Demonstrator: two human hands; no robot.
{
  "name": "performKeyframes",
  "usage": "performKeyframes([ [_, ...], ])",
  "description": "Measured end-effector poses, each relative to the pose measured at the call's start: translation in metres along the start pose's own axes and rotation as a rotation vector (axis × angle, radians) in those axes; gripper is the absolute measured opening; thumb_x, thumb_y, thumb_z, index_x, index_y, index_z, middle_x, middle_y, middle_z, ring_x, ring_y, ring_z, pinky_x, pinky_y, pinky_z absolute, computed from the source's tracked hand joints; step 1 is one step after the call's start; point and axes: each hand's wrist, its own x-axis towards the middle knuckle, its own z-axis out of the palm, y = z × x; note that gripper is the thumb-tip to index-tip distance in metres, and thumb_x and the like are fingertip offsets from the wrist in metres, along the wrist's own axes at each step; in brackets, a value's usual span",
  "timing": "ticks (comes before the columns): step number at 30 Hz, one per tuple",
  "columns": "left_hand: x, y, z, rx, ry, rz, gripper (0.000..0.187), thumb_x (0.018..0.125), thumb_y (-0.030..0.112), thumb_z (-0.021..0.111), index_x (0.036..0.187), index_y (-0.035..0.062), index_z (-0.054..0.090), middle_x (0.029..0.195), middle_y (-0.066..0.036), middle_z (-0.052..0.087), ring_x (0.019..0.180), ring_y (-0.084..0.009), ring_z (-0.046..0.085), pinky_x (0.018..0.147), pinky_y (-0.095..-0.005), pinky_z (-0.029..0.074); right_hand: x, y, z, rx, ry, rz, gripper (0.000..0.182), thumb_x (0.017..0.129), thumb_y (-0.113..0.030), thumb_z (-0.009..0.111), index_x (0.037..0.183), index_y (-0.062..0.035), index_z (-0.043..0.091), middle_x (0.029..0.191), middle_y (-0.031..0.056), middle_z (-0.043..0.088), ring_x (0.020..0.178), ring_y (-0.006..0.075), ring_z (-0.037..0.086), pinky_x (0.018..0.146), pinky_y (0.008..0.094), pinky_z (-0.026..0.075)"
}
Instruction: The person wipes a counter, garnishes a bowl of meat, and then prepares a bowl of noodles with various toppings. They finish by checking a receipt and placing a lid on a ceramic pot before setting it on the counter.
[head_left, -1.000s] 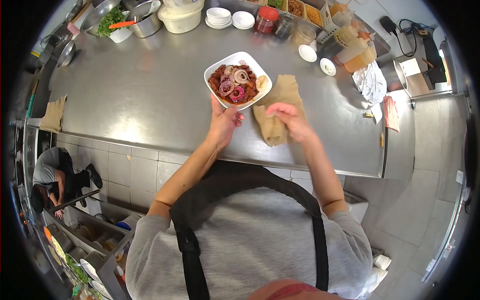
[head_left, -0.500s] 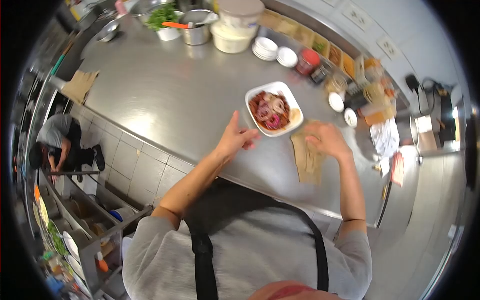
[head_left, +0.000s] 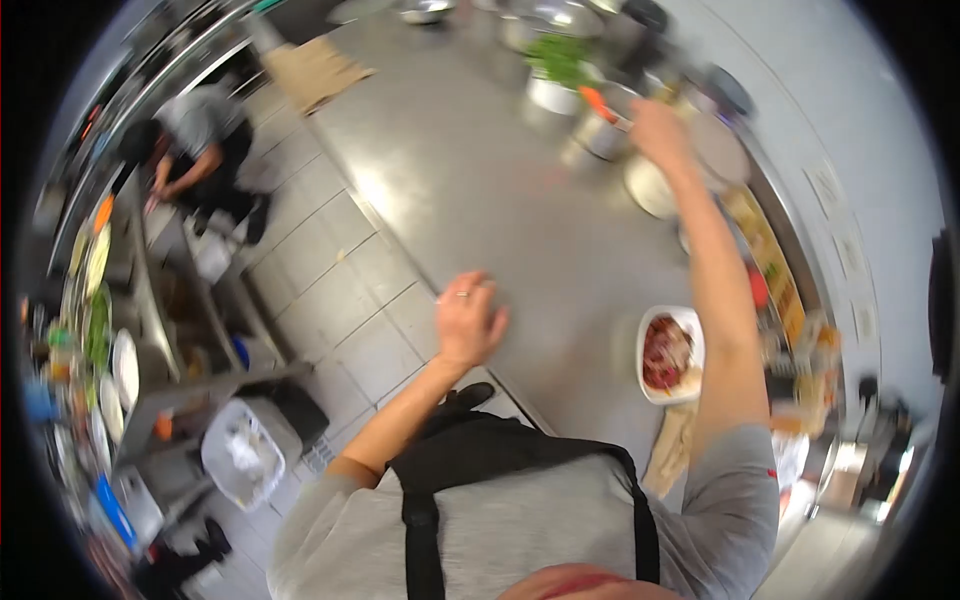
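Observation:
My right hand (head_left: 658,132) is stretched far out to the metal pot (head_left: 604,132) with an orange-handled utensil (head_left: 597,103) in it. Its fingers are blurred at the pot's rim, and what they touch is unclear. Near the counter's front edge my left hand (head_left: 468,320) hovers with loosely bent fingers and nothing in it. A white square bowl (head_left: 667,352) of reddish food with onion rings stands on the steel counter (head_left: 560,250), beside my right forearm. Below the bowl lies a brown cloth (head_left: 672,447), partly hidden by my arm.
A white pot of green herbs (head_left: 556,88) stands left of the metal pot. Lidded tubs (head_left: 715,150) and ingredient trays (head_left: 765,235) line the wall. A brown cloth (head_left: 312,72) lies at the far left corner. Another person (head_left: 200,150) crouches at left beyond the counter.
The view has turned left. My right hand has gone from the brown cloth near the bowl to the metal pot. My left hand is farther from the bowl.

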Motion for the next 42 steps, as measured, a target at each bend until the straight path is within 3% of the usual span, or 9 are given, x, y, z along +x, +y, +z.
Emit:
performKeyframes([
  [2, 0.001, -0.003, 0.000, -0.022, -0.045, -0.042, 0.037, 0.063, 0.014, 0.067, 0.097, 0.0047, 0.053, 0.110, -0.015, 0.053, 0.101, -0.0336, 0.051, 0.081, -0.0436, 0.042, 0.030, 0.004, 0.022, 0.082, -0.137, 0.109, 0.036, 0.082, -0.031, 0.044, 0.077, 0.0009, 0.061, 0.089, 0.0195, 0.062, 0.087, 0.0384, 0.057, 0.073, 0.0461, 0.044],
  [4, 0.000, -0.002, -0.005, -0.005, -0.081, -0.072, 0.036, 0.064, 0.014, 0.067, 0.097, 0.0053, 0.054, 0.114, -0.015, 0.051, 0.106, -0.0327, 0.049, 0.081, -0.0419, 0.042, 0.046, 0.010, 0.040, 0.167, -0.352, 0.169, 0.041, 0.080, -0.035, 0.048, 0.073, 0.0022, 0.062, 0.067, 0.0190, 0.062, 0.057, 0.0299, 0.062, 0.058, 0.0413, 0.046],
  [5, 0.000, -0.001, -0.007, 0.014, -0.092, -0.065, 0.036, 0.064, 0.013, 0.066, 0.097, 0.0056, 0.053, 0.115, -0.014, 0.050, 0.107, -0.0320, 0.048, 0.080, -0.0406, 0.042, 0.052, 0.005, 0.036, 0.185, -0.511, 0.249, 0.040, 0.077, -0.035, 0.052, 0.077, 0.0036, 0.065, 0.084, 0.0253, 0.062, 0.083, 0.0367, 0.062, 0.071, 0.0436, 0.047],
  [13, 0.002, -0.001, -0.008, -0.005, -0.121, -0.076, 0.035, 0.065, 0.014, 0.065, 0.097, 0.0069, 0.053, 0.116, -0.012, 0.049, 0.108, -0.0293, 0.046, 0.077, -0.0389, 0.041, 0.061, 0.076, 0.044, -0.111, -0.181, -0.039, 0.019, 0.069, -0.013, 0.056, 0.080, -0.0008, 0.065, 0.068, 0.0176, 0.062, 0.063, 0.0299, 0.063, 0.060, 0.0393, 0.048],
  [19, 0.000, -0.004, -0.002, 0.000, -0.094, -0.049, 0.035, 0.062, 0.015, 0.065, 0.096, 0.0080, 0.056, 0.114, -0.012, 0.051, 0.106, -0.0304, 0.048, 0.080, -0.0433, 0.041, -0.017, 0.034, -0.057, 0.114, 0.153, 0.170, 0.026, 0.075, -0.010, 0.054, 0.098, -0.0059, 0.064, 0.091, 0.0194, 0.063, 0.082, 0.0354, 0.061, 0.072, 0.0431, 0.047],
  [22, 0.003, -0.002, -0.005, -0.007, -0.130, -0.018, 0.035, 0.061, 0.014, 0.064, 0.095, 0.0089, 0.058, 0.112, -0.013, 0.053, 0.104, -0.0318, 0.050, 0.081, -0.0459, 0.042, -0.057, 0.024, -0.020, -0.131, -0.210, 0.141, 0.019, 0.076, -0.010, 0.049, 0.090, -0.0043, 0.060, 0.089, 0.0202, 0.063, 0.086, 0.0377, 0.059, 0.073, 0.0451, 0.047],
  [26, 0.001, -0.006, 0.005, 0.075, -0.108, 0.069, 0.031, 0.066, 0.017, 0.063, 0.097, 0.0115, 0.059, 0.112, -0.007, 0.055, 0.101, -0.0291, 0.051, 0.081, -0.0426, 0.042, -0.151, 0.038, -0.092, -0.219, 0.095, 0.160, 0.020, 0.069, -0.003, 0.056, 0.089, -0.0066, 0.058, 0.082, 0.0111, 0.059, 0.080, 0.0294, 0.059, 0.069, 0.0378, 0.048],
  [32, 0.003, 0.007, 0.009, 0.124, -0.124, 0.087, 0.021, 0.072, 0.018, 0.064, 0.092, 0.0114, 0.062, 0.110, -0.006, 0.058, 0.102, -0.0276, 0.052, 0.080, -0.0387, 0.044, -0.316, 0.056, -0.160, -0.223, -0.222, 0.208, 0.028, 0.077, -0.006, 0.056, 0.105, -0.0097, 0.059, 0.088, 0.0133, 0.059, 0.084, 0.0315, 0.058, 0.070, 0.0420, 0.046],
  [42, -0.001, 0.006, 0.009, 0.184, -0.149, 0.066, 0.019, 0.074, 0.020, 0.063, 0.092, 0.0139, 0.063, 0.112, -0.004, 0.058, 0.104, -0.0260, 0.051, 0.081, -0.0377, 0.044, -0.403, 0.022, -0.158, -0.522, -0.338, 0.194, 0.017, 0.069, -0.013, 0.065, 0.085, -0.0098, 0.063, 0.078, 0.0042, 0.054, 0.075, 0.0205, 0.057, 0.061, 0.0333, 0.044],
])
